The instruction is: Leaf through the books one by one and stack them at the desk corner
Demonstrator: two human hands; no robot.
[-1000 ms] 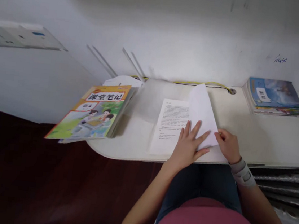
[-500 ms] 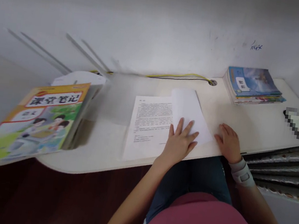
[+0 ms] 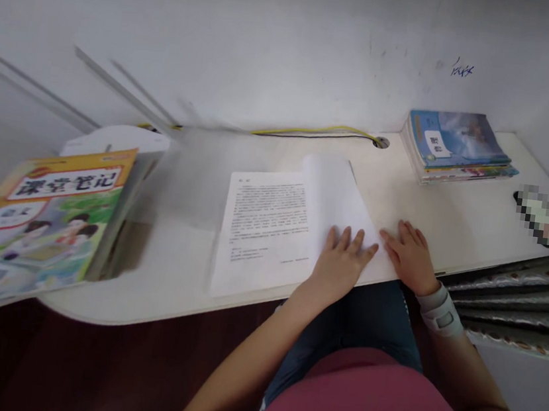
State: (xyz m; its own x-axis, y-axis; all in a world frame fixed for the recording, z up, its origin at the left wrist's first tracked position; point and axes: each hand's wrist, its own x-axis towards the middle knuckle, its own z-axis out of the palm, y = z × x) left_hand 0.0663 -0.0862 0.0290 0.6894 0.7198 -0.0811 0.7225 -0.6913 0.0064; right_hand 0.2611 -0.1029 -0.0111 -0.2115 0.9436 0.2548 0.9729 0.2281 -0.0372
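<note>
A book (image 3: pixel 267 218) lies open on the white desk, its left page covered in print. The right page (image 3: pixel 337 203) is blank white and curves up near the fold. My left hand (image 3: pixel 342 260) rests with spread fingers on the lower part of that blank page. At the page's right edge lies my right hand (image 3: pixel 411 257), palm down with fingers stretched out, its thumb side by the page corner. A wristband (image 3: pixel 443 311) is on my right wrist.
A stack of books (image 3: pixel 52 225) with a yellow and green cover stands at the left. Another book stack (image 3: pixel 456 148) is at the back right, and a blurred phone-like object (image 3: pixel 541 215) lies beyond it. Yellow and black cables (image 3: pixel 314 130) run along the wall to a desk hole.
My left hand has slid right and slightly down on the blank page. My right hand has spread its fingers and come closer to the page's edge. The view has shifted right.
</note>
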